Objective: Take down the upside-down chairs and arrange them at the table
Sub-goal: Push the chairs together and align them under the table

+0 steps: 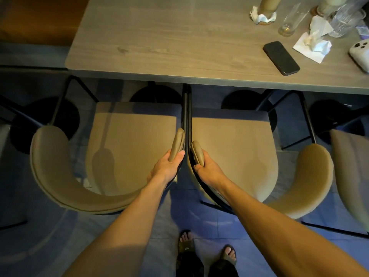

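Note:
Two tan upholstered chairs stand upright side by side on the floor, their seats facing the wooden table (159, 43). The left chair (127, 148) and the right chair (235, 152) nearly touch, black frames together in the middle. My left hand (169, 166) is closed around the right end of the left chair's curved backrest. My right hand (207, 166) grips the left end of the right chair's backrest. The front edges of both seats sit just under the table's near edge.
On the table's right part lie a black phone (281, 57), a white phone (360, 54), crumpled napkins (313, 45), glasses (293, 19) and a bottle. Part of a third chair (351, 172) shows at the far right. Black table bases stand under the table. My sandalled feet (207, 250) are on blue floor.

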Demonstrator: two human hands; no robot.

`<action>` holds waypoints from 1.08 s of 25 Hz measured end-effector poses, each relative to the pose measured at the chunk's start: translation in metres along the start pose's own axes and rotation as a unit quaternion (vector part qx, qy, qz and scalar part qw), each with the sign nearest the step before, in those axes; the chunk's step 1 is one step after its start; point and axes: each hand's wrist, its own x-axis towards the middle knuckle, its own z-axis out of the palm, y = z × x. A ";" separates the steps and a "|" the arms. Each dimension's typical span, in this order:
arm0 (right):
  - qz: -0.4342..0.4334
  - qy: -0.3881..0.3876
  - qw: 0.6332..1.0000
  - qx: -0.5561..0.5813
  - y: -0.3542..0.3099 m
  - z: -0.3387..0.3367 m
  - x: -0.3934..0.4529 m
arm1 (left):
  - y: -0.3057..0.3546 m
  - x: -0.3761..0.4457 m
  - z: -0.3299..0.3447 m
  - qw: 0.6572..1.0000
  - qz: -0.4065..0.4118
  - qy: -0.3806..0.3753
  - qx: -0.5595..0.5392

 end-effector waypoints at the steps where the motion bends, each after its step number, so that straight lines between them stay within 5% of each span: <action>1: -0.003 0.005 1.000 -0.002 0.001 -0.001 -0.001 | 0.000 0.000 0.000 1.000 0.002 0.000 0.002; 27: 0.005 0.032 0.998 -0.056 -0.021 -0.002 0.009 | 0.005 -0.008 0.000 0.999 -0.005 0.029 0.023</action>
